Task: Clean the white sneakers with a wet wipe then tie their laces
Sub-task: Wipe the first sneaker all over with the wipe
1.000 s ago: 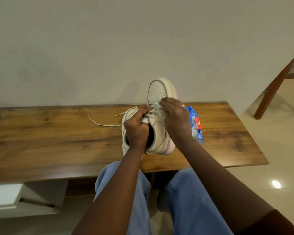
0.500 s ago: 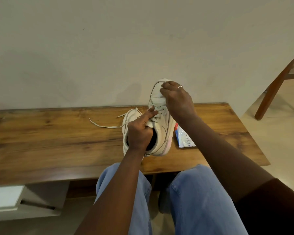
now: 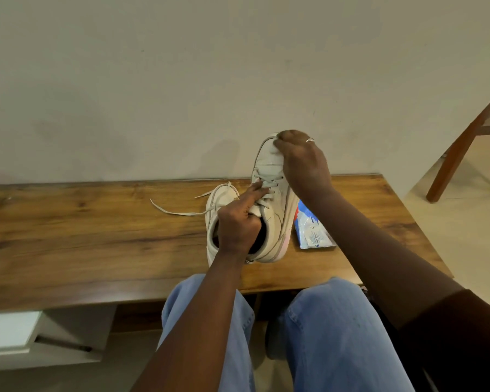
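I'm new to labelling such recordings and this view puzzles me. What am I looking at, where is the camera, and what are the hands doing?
No machine here: a person works bare-handed, and the single camera sits on their head, looking down past their blue-jeaned knees. A long brown wooden table holds a second white sneaker lying flat, its loose lace trailing left, and a white-and-blue soft pack of wet wipes. The left hand grips the tongue of a raised white sneaker, tilted toe-up, forefinger along the laces. The right hand rests curled on that shoe's toe; whether it holds a wipe is hidden.
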